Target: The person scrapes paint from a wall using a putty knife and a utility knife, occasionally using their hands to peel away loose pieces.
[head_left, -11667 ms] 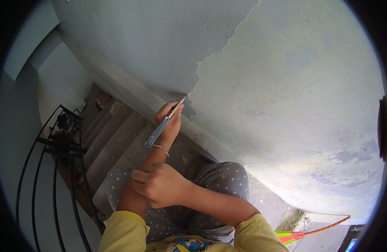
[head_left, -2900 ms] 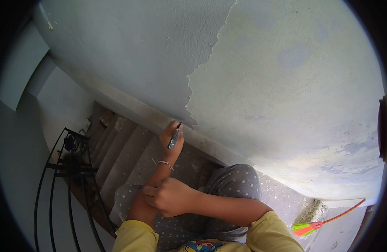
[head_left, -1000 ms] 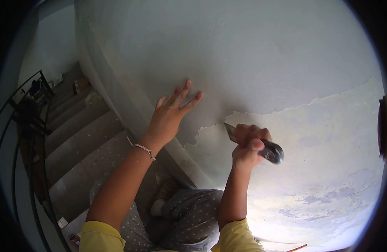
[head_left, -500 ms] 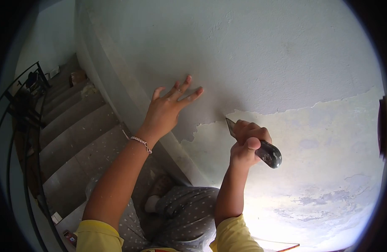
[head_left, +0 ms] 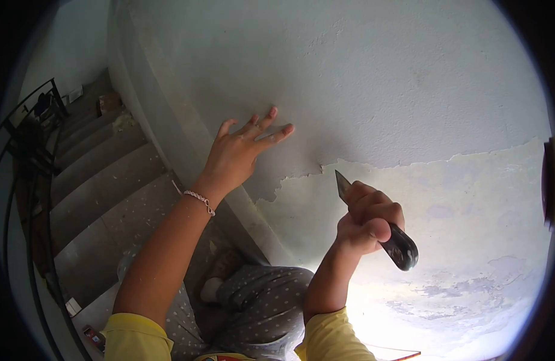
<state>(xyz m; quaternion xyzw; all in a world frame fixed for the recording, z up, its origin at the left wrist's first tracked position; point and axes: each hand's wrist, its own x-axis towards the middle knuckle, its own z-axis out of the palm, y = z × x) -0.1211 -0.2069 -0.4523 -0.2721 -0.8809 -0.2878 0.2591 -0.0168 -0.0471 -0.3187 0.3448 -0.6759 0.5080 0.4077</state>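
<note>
My right hand (head_left: pixel 369 219) is wrapped round a putty knife, its black handle (head_left: pixel 401 248) sticking out below the fist. The metal blade (head_left: pixel 342 185) points up and left, its tip just under the ragged edge of the grey paint layer (head_left: pixel 410 108). Below that edge lies the pale, stripped part of the wall (head_left: pixel 403 204). My left hand (head_left: pixel 238 153) holds nothing; its fingers are spread at the grey paint, left of the blade. A braided bracelet (head_left: pixel 200 201) circles the left wrist.
Concrete stairs (head_left: pixel 109 207) specked with flakes run up on the left, beside a black metal railing (head_left: pixel 33 240). A brown box (head_left: pixel 109 102) sits on the upper steps. Bright light falls on the lower wall, where a patch of paint (head_left: pixel 464 292) is peeling.
My right hand has drawn the putty knife down and to the right, away from the paint edge. My left hand has hardly moved. The view has shifted slightly.
</note>
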